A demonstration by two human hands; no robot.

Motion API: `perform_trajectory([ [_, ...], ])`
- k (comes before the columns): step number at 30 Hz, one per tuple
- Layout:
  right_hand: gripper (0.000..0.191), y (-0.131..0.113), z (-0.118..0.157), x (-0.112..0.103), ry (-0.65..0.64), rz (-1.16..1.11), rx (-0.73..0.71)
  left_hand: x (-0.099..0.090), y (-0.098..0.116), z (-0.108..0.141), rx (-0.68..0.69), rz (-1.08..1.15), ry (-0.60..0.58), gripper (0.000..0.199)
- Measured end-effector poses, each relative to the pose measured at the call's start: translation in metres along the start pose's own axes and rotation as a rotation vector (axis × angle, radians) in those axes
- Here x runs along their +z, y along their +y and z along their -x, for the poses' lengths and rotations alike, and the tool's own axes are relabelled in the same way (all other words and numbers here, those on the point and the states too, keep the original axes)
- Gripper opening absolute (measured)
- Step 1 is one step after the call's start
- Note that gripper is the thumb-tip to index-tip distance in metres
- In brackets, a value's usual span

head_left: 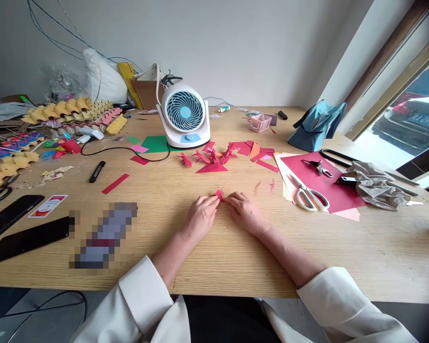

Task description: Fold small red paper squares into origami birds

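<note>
A small piece of folded red paper (219, 194) lies on the wooden table (186, 186) between my hands. My left hand (202, 213) grips its left side, fingers pressed together. On the other side, the fingertips of my right hand (243, 213) are closed on the paper's right edge. Much of the piece is covered by my fingers, so its full shape is hidden. Beyond it sit several folded red paper figures (211, 155) and a red paper triangle (212, 167).
A white fan (185, 114) stands behind the figures. To the right, white-handled scissors (311, 196) rest on red paper sheets (289, 164), near a blue bag (318, 125). At left are a black marker (97, 171), a red paper strip (115, 184), phones (12, 214) and egg trays (10, 166).
</note>
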State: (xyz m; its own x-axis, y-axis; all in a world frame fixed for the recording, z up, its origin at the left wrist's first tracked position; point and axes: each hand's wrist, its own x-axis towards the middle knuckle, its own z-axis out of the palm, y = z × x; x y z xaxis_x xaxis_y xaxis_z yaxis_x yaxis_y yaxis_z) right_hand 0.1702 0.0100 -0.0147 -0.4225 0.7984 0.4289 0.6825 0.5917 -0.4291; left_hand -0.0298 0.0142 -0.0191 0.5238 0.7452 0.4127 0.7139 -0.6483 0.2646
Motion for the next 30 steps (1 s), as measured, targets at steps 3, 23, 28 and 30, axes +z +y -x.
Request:
perform_trajectory([
  [3, 0.031, 0.001, 0.001, 0.001, -0.015, 0.022, 0.000, 0.001, 0.002, 0.000, -0.009, -0.045, -0.049, 0.042],
  [23, 0.026, -0.020, -0.009, -0.008, -0.261, 0.431, 0.033, 0.001, 0.007, -0.001, -0.051, -0.168, -0.119, 0.032],
  [28, 0.020, -0.021, -0.012, -0.005, -0.273, 0.483, 0.012, -0.002, 0.006, -0.002, -0.041, -0.148, -0.108, 0.030],
  [30, 0.019, -0.021, -0.012, -0.004, -0.257, 0.487, 0.011, -0.003, 0.007, -0.002, -0.038, -0.145, -0.106, 0.029],
])
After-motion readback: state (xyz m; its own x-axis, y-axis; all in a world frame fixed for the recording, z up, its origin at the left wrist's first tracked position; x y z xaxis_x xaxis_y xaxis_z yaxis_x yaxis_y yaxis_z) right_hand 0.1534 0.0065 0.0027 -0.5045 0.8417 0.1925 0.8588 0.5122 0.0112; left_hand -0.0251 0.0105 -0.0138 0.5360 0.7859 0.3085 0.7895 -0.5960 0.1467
